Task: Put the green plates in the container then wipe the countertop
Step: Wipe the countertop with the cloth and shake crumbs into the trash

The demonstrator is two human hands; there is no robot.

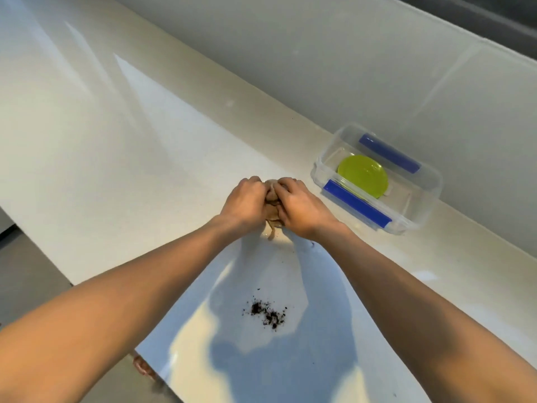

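Head view: a green plate (363, 175) lies inside the clear container (421, 205) with blue clips, on the counter (116, 146) just right of the hands. Left hand (244, 202) and right hand (299, 207) both clutch a bunched brownish cloth (271, 196), mostly hidden between them. Dark crumbs (268, 314) lie nearer, between the forearms.

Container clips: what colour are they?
Blue, on the clear container; clips show best in the head view.
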